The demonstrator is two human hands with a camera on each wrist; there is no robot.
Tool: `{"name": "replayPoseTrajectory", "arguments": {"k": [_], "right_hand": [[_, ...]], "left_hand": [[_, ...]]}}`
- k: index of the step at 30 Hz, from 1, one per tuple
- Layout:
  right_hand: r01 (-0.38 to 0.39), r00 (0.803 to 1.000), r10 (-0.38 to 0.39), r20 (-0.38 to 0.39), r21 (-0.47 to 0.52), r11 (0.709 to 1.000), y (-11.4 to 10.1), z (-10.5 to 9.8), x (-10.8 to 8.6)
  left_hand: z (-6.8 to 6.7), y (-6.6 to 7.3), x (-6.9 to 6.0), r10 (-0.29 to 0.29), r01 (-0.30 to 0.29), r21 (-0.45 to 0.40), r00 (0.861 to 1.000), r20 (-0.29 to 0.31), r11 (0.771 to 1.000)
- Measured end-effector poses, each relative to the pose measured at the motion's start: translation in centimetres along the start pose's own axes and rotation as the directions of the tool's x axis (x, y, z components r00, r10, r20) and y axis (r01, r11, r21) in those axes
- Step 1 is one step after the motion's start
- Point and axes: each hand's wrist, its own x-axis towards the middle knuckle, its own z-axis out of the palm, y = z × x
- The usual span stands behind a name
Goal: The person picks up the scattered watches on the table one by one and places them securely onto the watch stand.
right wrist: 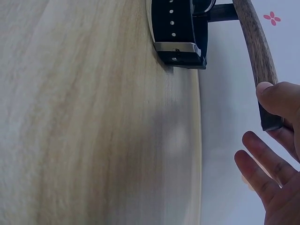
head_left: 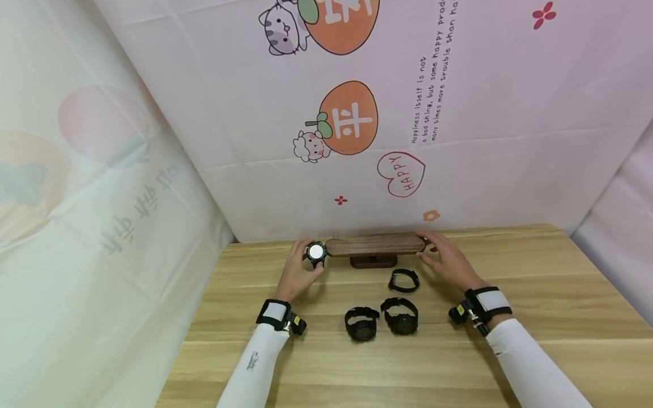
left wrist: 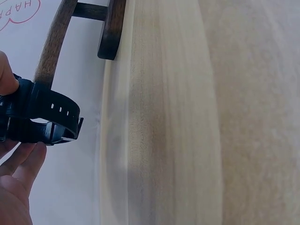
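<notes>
My left hand (head_left: 298, 277) grips a black watch (head_left: 316, 252) with a bright round face, thumb and fingers at its sides. The watch is at the left end of a dark wooden watch stand (head_left: 374, 245). In the left wrist view the buckled strap (left wrist: 56, 105) forms a loop beside the bar's end; whether the bar enters the loop, I cannot tell. At the opposite end, my right hand (head_left: 451, 262) pinches the bar (right wrist: 258, 47) between thumb and fingers, while the other fingers (right wrist: 262, 173) are spread below it.
Three black watches lie buckled on the wooden table (head_left: 316, 374): one (head_left: 405, 280) just in front of the stand, the others (head_left: 362, 327) (head_left: 401, 317) nearer me. A printed white cloth (head_left: 245, 141) hangs behind the table's back edge, and another (head_left: 102, 226) hangs at left.
</notes>
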Motion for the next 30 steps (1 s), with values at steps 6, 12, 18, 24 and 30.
{"name": "replayPoseTrajectory", "arguments": {"k": [6,12,18,24,30], "right_hand": [[0.014,1.0,-0.014,0.005,0.004,1.0,0.0,-0.1,-0.1],[0.024,1.0,-0.024,-0.003,-0.001,1.0,0.2,0.0,0.0],[0.004,1.0,-0.004,0.005,-0.007,1.0,0.0,-0.1,-0.1],[0.0,1.0,0.0,0.009,-0.015,1.0,-0.3,-0.2,0.0],[0.003,1.0,-0.003,0.014,-0.025,1.0,-0.3,-0.4,-0.1]], "left_hand": [[0.0,-0.1,0.2,-0.011,0.012,-0.01,1.0,0.002,1.0],[0.2,-0.1,0.4,-0.038,0.038,-0.004,0.999,0.017,0.999],[0.5,-0.3,0.6,-0.022,0.022,0.002,1.0,0.011,1.0],[0.5,-0.1,0.8,-0.025,0.025,0.0,1.0,0.016,1.0],[0.5,0.0,1.2,-0.018,0.019,-0.011,1.0,0.018,1.0]]}}
